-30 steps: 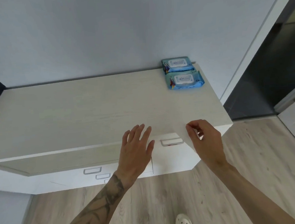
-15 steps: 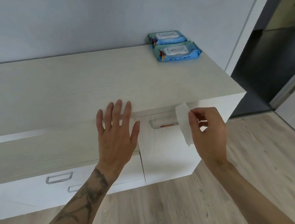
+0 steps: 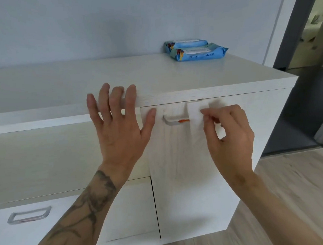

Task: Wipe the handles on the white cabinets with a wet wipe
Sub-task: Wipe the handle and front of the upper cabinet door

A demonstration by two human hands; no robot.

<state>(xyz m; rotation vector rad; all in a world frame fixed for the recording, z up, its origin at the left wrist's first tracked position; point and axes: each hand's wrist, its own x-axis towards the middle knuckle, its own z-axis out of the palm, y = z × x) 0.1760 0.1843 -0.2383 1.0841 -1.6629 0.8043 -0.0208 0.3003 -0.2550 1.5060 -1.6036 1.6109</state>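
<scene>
Pinching the wet wipe [image 3: 196, 115] between thumb and fingers, the right hand [image 3: 229, 134] lays it over the right part of the handle [image 3: 173, 121]. That handle sits high on the white cabinet [image 3: 190, 178] door, just under the top edge, and runs left to right. Left of the handle, the left hand [image 3: 118, 123] is spread flat, holding nothing. The right hand is nearer, so I think it should slide sideways along the bar
</scene>
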